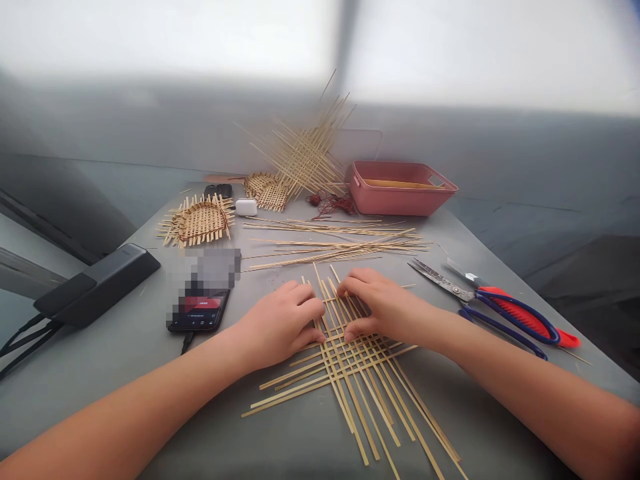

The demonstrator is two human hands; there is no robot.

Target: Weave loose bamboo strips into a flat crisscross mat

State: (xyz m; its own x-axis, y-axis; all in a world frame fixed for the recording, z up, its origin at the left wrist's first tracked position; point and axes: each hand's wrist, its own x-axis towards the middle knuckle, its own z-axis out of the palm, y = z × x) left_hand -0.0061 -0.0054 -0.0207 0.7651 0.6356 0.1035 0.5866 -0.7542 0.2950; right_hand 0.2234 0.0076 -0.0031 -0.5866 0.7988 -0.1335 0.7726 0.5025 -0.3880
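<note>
A loose woven mat of pale bamboo strips (350,360) lies flat on the grey table, its long ends sticking out on several sides. At its left edge rests my left hand (285,323), fingers bent and thumb close to the forefinger on the strips. My right hand (383,303) reaches over the upper right of the weave. Its thumb presses on the crossings while the bent fingers grip strips farther up, with a gap between thumb and fingers. The fingertips and wrists partly cover the strips beneath.
Loose bamboo strips (340,247) lie behind the mat. Scissors (500,310) and a red-handled knife (567,338) are at right. A phone (200,313), power block (100,280) and woven basket piece (200,221) occupy the left. A pink bin (400,200) and red cord (333,202) stand behind.
</note>
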